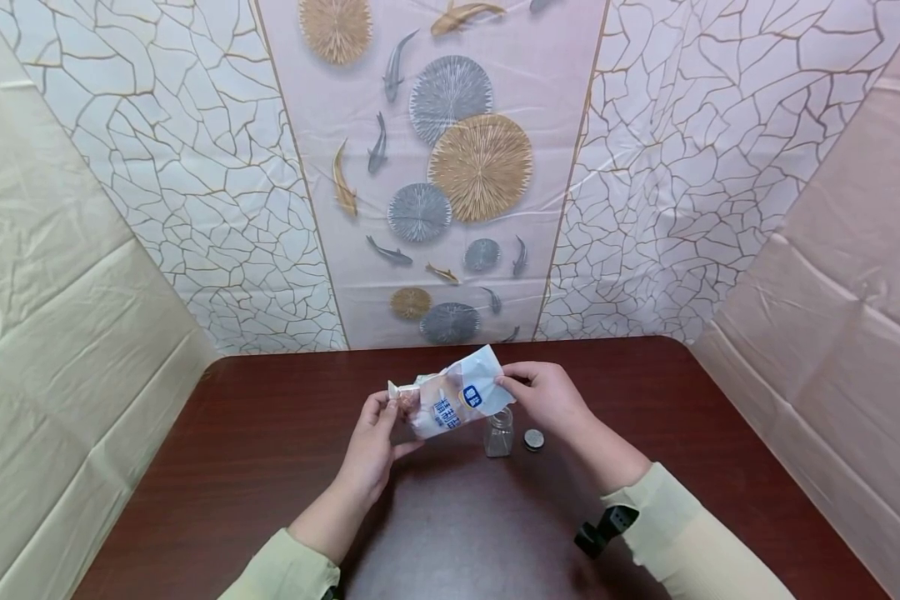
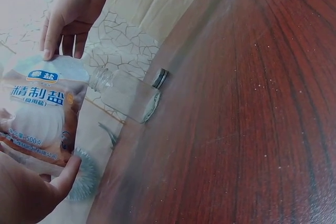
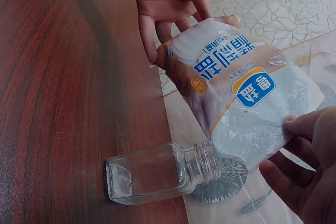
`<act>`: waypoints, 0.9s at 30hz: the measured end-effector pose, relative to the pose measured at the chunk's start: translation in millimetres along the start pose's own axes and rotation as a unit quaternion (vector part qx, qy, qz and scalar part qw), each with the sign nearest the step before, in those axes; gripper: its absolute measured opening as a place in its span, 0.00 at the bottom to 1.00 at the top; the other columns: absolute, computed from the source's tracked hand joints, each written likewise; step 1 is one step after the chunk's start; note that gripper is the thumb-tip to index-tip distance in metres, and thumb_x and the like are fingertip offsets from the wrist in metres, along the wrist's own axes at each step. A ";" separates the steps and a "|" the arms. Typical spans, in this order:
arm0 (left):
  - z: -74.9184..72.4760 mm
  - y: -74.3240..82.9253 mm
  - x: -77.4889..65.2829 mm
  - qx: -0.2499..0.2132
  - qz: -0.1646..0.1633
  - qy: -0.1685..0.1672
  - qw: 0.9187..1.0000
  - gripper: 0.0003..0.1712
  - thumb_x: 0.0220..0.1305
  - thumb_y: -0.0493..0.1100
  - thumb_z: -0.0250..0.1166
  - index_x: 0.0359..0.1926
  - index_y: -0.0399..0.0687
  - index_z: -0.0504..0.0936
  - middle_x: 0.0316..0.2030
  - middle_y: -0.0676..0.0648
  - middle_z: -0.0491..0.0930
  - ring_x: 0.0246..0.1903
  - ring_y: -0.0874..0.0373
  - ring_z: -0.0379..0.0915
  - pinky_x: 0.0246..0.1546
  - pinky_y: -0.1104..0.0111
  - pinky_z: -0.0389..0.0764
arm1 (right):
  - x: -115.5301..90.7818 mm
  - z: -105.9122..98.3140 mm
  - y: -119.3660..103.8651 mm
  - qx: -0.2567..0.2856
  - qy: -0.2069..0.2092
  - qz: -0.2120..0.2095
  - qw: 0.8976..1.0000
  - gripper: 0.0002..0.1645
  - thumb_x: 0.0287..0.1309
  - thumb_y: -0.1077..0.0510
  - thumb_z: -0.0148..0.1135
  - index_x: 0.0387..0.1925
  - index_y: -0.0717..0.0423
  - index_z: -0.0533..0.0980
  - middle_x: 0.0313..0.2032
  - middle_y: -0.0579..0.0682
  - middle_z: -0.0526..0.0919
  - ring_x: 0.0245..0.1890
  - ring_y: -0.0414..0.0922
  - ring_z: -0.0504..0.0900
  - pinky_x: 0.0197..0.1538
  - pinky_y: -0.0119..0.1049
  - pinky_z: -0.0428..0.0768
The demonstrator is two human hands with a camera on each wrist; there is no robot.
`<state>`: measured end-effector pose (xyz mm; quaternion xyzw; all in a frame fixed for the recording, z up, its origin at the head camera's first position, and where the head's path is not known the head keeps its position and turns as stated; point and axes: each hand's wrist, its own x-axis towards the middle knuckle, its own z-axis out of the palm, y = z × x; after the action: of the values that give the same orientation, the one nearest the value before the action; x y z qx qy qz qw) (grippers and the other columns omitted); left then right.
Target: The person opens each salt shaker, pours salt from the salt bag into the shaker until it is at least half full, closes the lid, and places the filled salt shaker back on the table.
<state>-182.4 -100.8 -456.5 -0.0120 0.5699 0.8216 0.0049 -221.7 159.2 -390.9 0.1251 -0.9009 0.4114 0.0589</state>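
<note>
A soft bag of salt (image 1: 457, 396) with blue lettering is held tilted above the table between both hands. My left hand (image 1: 367, 450) grips its lower end, and part of those fingers is hidden behind the bag in the right wrist view. With thumb and fingers, my right hand (image 1: 551, 400) pinches the opposite, pale end near a corner. A clear glass jar (image 3: 149, 174) stands upright and uncapped on the table, just below the right end of the bag. Close to the jar's right lies its round lid (image 1: 534, 439).
The dark reddish wooden table (image 1: 232, 483) runs back to a patterned cloth wall (image 1: 450, 275) with fish and round motifs. Plain beige cloth hangs along both sides. A black band (image 1: 607, 529) is on my right sleeve.
</note>
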 end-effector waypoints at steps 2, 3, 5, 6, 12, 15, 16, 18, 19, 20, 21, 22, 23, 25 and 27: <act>0.6 -0.4 0.4 0.004 0.001 0.001 1.000 0.09 0.79 0.44 0.47 0.53 0.46 0.68 0.52 0.43 0.73 0.53 0.51 0.70 0.48 0.40 0.77 | -0.3 -0.1 0.6 0.000 0.002 0.001 1.000 0.12 0.62 0.56 0.67 0.46 0.55 0.86 0.41 0.51 0.87 0.35 0.43 0.83 0.39 0.39 0.82; 0.7 -0.8 0.8 0.005 0.002 0.002 1.000 0.09 0.79 0.44 0.47 0.53 0.46 0.68 0.52 0.42 0.73 0.53 0.51 0.70 0.48 0.40 0.77 | -0.5 -0.2 0.9 0.000 0.003 0.000 1.000 0.11 0.62 0.57 0.67 0.45 0.55 0.86 0.41 0.51 0.87 0.35 0.43 0.82 0.39 0.39 0.82; 0.9 -1.5 1.3 0.009 0.005 0.001 1.000 0.09 0.79 0.44 0.47 0.53 0.46 0.68 0.52 0.42 0.74 0.53 0.50 0.70 0.48 0.40 0.77 | -0.7 -0.3 1.3 0.000 0.004 -0.001 1.000 0.11 0.62 0.57 0.67 0.45 0.55 0.86 0.40 0.51 0.87 0.35 0.43 0.82 0.39 0.39 0.82; 1.1 -1.7 1.5 0.009 0.004 0.002 1.000 0.09 0.79 0.43 0.47 0.53 0.46 0.68 0.52 0.42 0.74 0.53 0.50 0.70 0.48 0.40 0.77 | -0.8 -0.3 1.4 0.001 0.005 0.000 1.000 0.11 0.62 0.57 0.67 0.45 0.55 0.86 0.40 0.51 0.87 0.35 0.43 0.82 0.39 0.39 0.82; 2.2 0.1 2.0 0.016 0.003 0.007 1.000 0.08 0.79 0.43 0.47 0.52 0.47 0.69 0.51 0.43 0.74 0.52 0.50 0.71 0.47 0.41 0.78 | -1.2 0.1 2.7 0.005 0.011 0.008 1.000 0.12 0.62 0.56 0.67 0.45 0.55 0.86 0.39 0.50 0.88 0.35 0.43 0.83 0.39 0.40 0.82; 3.7 2.2 2.1 0.019 0.000 0.010 1.000 0.07 0.79 0.42 0.46 0.51 0.48 0.69 0.50 0.43 0.74 0.52 0.50 0.72 0.46 0.41 0.78 | -1.5 -0.2 3.3 0.008 0.012 0.014 1.000 0.12 0.63 0.56 0.67 0.46 0.55 0.85 0.40 0.51 0.88 0.36 0.43 0.83 0.39 0.40 0.82; 4.1 2.8 2.0 0.021 0.000 0.010 1.000 0.07 0.79 0.42 0.46 0.51 0.48 0.69 0.50 0.42 0.74 0.52 0.50 0.72 0.46 0.41 0.78 | -1.7 -0.3 3.5 0.009 0.012 0.015 1.000 0.12 0.63 0.56 0.67 0.46 0.56 0.85 0.40 0.51 0.88 0.36 0.43 0.83 0.39 0.40 0.82; 4.8 3.8 1.8 0.021 -0.002 0.009 1.000 0.07 0.79 0.42 0.46 0.51 0.48 0.69 0.50 0.42 0.74 0.52 0.50 0.72 0.46 0.41 0.78 | -2.0 -0.5 3.7 0.010 0.013 0.016 1.000 0.13 0.63 0.56 0.67 0.47 0.56 0.85 0.40 0.51 0.88 0.36 0.43 0.83 0.39 0.40 0.82; 5.0 3.9 1.7 0.024 -0.002 0.009 1.000 0.08 0.79 0.42 0.46 0.51 0.47 0.69 0.50 0.42 0.74 0.52 0.50 0.72 0.46 0.41 0.78 | -2.3 -0.7 3.7 0.011 0.013 0.017 1.000 0.13 0.63 0.56 0.67 0.47 0.56 0.85 0.40 0.51 0.88 0.36 0.43 0.83 0.39 0.40 0.82; 5.1 4.1 1.7 0.024 -0.002 0.009 1.000 0.08 0.79 0.42 0.47 0.52 0.47 0.69 0.50 0.42 0.74 0.52 0.50 0.71 0.47 0.41 0.78 | -2.5 -0.9 3.8 0.012 0.013 0.016 1.000 0.13 0.63 0.57 0.67 0.47 0.56 0.85 0.40 0.51 0.87 0.36 0.43 0.83 0.39 0.40 0.82; 5.1 4.0 1.7 0.024 -0.002 0.009 1.000 0.08 0.79 0.42 0.47 0.52 0.46 0.69 0.50 0.42 0.74 0.52 0.50 0.71 0.47 0.41 0.78 | -2.7 -1.1 3.8 0.013 0.013 0.017 1.000 0.12 0.63 0.57 0.67 0.46 0.56 0.85 0.40 0.51 0.87 0.36 0.43 0.83 0.39 0.39 0.82; 5.0 4.0 1.6 0.027 0.000 0.008 1.000 0.09 0.79 0.42 0.47 0.53 0.46 0.69 0.50 0.42 0.74 0.53 0.49 0.71 0.47 0.41 0.78 | -3.0 -1.2 3.7 0.013 0.013 0.015 1.000 0.12 0.63 0.57 0.67 0.46 0.56 0.85 0.40 0.51 0.87 0.36 0.43 0.82 0.39 0.39 0.82; 5.0 4.1 1.5 0.026 -0.001 0.010 1.000 0.09 0.78 0.42 0.48 0.53 0.46 0.69 0.50 0.43 0.74 0.53 0.49 0.71 0.47 0.41 0.78 | -3.2 -1.3 3.7 0.013 0.014 0.013 1.000 0.12 0.63 0.57 0.67 0.46 0.56 0.85 0.40 0.51 0.87 0.35 0.43 0.82 0.38 0.39 0.82; 5.0 4.0 1.3 0.027 -0.001 0.012 1.000 0.09 0.78 0.42 0.48 0.53 0.46 0.69 0.51 0.43 0.75 0.54 0.48 0.70 0.46 0.41 0.78 | -3.4 -1.4 3.9 0.012 0.015 0.009 1.000 0.12 0.63 0.57 0.67 0.46 0.56 0.85 0.39 0.51 0.87 0.35 0.43 0.82 0.38 0.39 0.82; 5.2 4.3 0.8 0.028 0.001 0.012 1.000 0.09 0.78 0.42 0.48 0.53 0.47 0.69 0.52 0.43 0.75 0.55 0.46 0.69 0.46 0.41 0.78 | -3.7 -1.5 4.1 0.010 0.016 0.006 1.000 0.12 0.63 0.57 0.67 0.46 0.56 0.85 0.39 0.51 0.87 0.35 0.43 0.82 0.38 0.39 0.81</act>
<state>-183.4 -97.4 -450.6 -0.0218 0.5925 0.8053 -0.0024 -219.2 163.6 -393.6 0.1142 -0.8966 0.4222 0.0694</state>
